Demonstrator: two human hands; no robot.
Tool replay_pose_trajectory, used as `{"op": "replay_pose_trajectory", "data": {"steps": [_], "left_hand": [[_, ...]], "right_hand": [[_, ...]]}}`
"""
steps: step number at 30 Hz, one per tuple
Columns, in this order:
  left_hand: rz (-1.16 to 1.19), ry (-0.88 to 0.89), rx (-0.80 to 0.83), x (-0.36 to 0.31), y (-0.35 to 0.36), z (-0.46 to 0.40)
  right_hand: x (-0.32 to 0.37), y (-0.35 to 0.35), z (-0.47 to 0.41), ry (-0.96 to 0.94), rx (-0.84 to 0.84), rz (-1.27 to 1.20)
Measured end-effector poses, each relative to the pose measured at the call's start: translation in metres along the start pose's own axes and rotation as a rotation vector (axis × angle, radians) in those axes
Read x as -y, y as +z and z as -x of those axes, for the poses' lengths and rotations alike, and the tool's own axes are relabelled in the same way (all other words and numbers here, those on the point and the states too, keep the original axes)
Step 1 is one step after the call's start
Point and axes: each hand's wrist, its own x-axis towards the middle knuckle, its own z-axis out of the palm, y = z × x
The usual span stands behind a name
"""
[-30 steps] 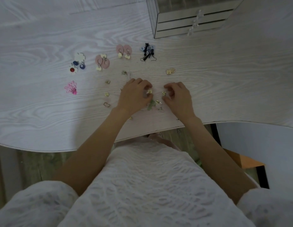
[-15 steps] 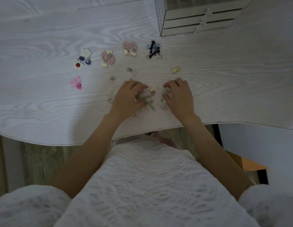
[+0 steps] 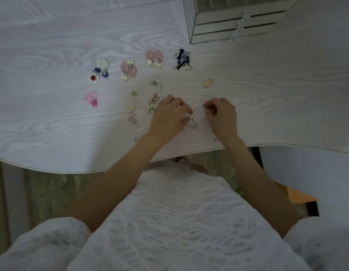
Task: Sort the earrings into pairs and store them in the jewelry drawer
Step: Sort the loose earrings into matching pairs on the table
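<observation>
The left hand (image 3: 167,118) and the right hand (image 3: 221,116) are laid on the pale wood-grain table (image 3: 52,118) close to its near edge, fingers curled down over a small scatter of loose earrings (image 3: 193,122); whether anything is actually pinched cannot be told, since the fingertips are hidden and the pieces are tiny. After the table, the largest thing seen is the jewelry drawer unit (image 3: 234,26), set at the far edge to the right, its three drawers closed, with clear knobs on their fronts. No writing or brand can be read anywhere. Sorted pairs are ranged in a row well beyond the hands: a white flower set with blue and red beads (image 3: 100,70), two pink disc pairs (image 3: 128,70) (image 3: 154,57), and a black-and-blue pair (image 3: 181,58). A pink filigree pair (image 3: 91,98) is placed apart on the left, a small gold square pair (image 3: 208,83) to the right. Small single pieces (image 3: 133,108) are strewn just left of the left hand. Bare table is left on the far left and right; the near edge curves inward before the person.
</observation>
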Motion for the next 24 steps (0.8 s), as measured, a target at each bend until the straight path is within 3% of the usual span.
{"op": "replay_pose_trajectory", "data": {"steps": [4, 7, 18, 24], "left_hand": [[-0.047, -0.008, 0.116, -0.009, 0.006, -0.01], [-0.068, 0.023, 0.112, -0.009, 0.006, -0.013], [-0.099, 0.057, -0.05, 0.005, 0.014, -0.001], [0.048, 0.016, -0.211, 0.012, 0.0, 0.014]], "right_hand": [[-0.005, -0.004, 0.006, 0.015, -0.01, 0.008], [-0.004, -0.003, 0.008, 0.008, -0.005, 0.012], [0.013, 0.007, -0.003, -0.163, -0.006, 0.136], [0.017, 0.019, 0.016, -0.339, 0.016, 0.165]]}}
